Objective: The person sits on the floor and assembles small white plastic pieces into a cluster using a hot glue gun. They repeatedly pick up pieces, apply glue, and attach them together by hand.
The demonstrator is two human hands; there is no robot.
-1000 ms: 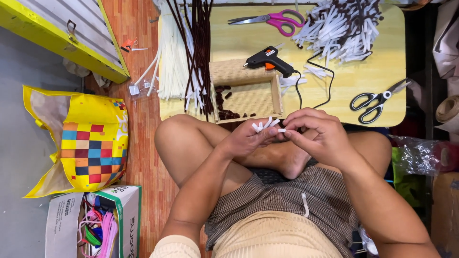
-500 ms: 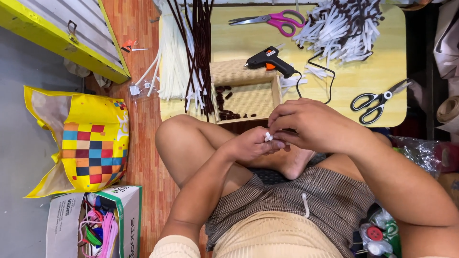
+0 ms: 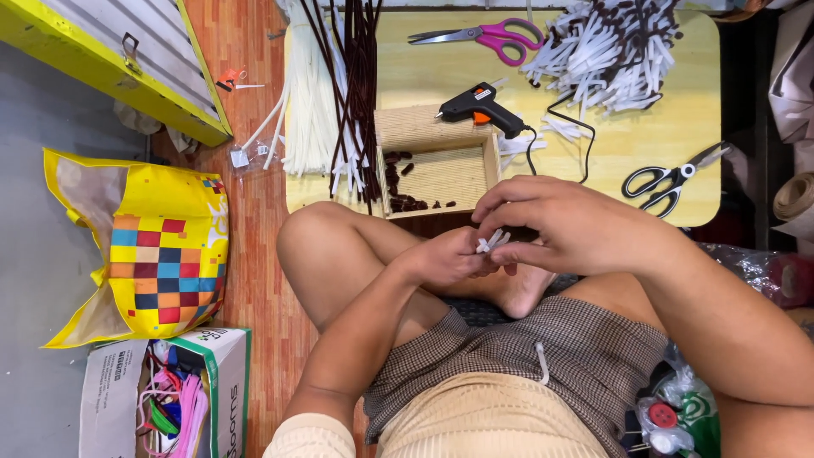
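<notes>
Left hand [image 3: 445,257] pinches white strips [image 3: 493,242] at frame centre | right hand [image 3: 564,225] grasps them too, steadying | glue gun [image 3: 481,106] parked above, within reach

Home craft corner: glue gun [image 3: 480,105], scissors [image 3: 487,36].

The bag [image 3: 161,254] is yellow with bright checks. One pair of scissors [image 3: 492,36] is pink. The glue gun [image 3: 479,106] is black and orange. The shorts [image 3: 543,356] are brown checked.
</notes>
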